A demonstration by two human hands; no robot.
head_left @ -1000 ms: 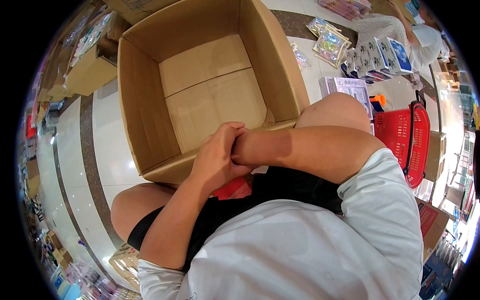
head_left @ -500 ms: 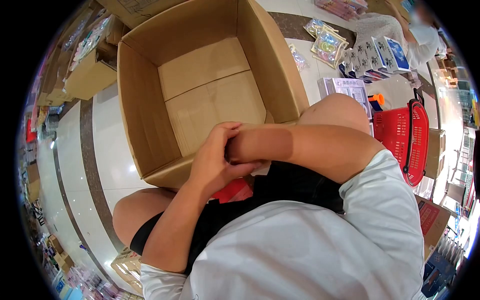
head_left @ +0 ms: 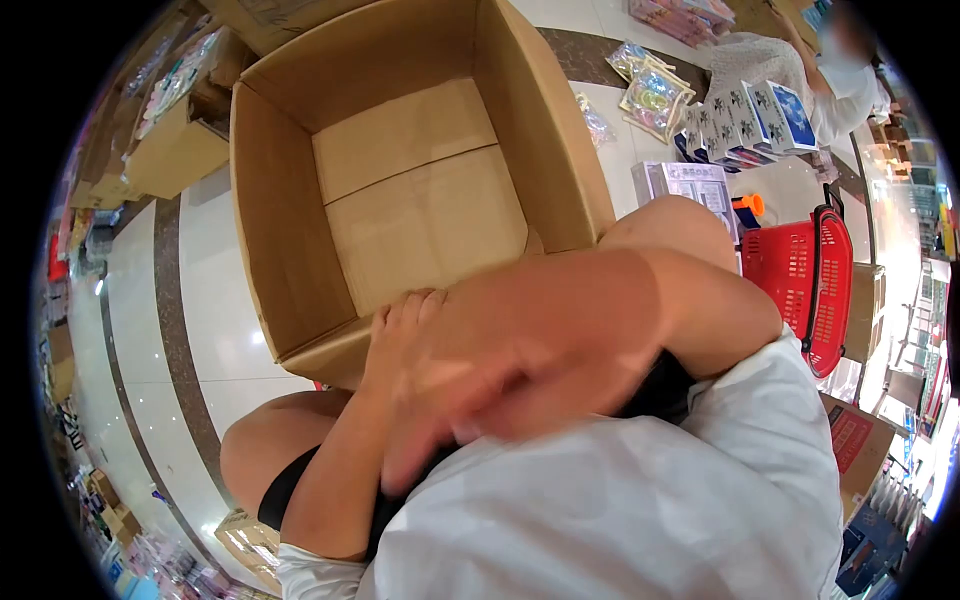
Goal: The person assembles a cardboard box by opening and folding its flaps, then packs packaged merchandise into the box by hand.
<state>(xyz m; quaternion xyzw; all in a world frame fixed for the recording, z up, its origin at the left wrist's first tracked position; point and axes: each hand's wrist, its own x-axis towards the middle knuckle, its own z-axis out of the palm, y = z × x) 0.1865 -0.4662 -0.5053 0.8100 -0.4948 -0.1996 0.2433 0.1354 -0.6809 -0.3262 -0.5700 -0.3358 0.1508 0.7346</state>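
A large open cardboard box (head_left: 420, 200) with no contents visible stands in front of my knees. My left hand (head_left: 405, 315) is at its near rim, fingertips on the edge and the rest partly covered by my right hand. Nothing shows in those fingers. Nearer the camera, my right hand (head_left: 500, 385) crosses over it, heavily smeared by motion; whether its fingers are spread or closed is unclear, and no object can be made out in it.
At right are a red basket (head_left: 790, 270), a pale purple package (head_left: 690, 182), blue-and-white boxes (head_left: 745, 120) and clear bags (head_left: 655, 95). A person (head_left: 840, 85) sits at upper right. Another carton (head_left: 175, 150) stands at upper left.
My hands were clasped together by the near rim. My right hand has since lifted toward the camera and my body, and my left fingers now show on the rim.
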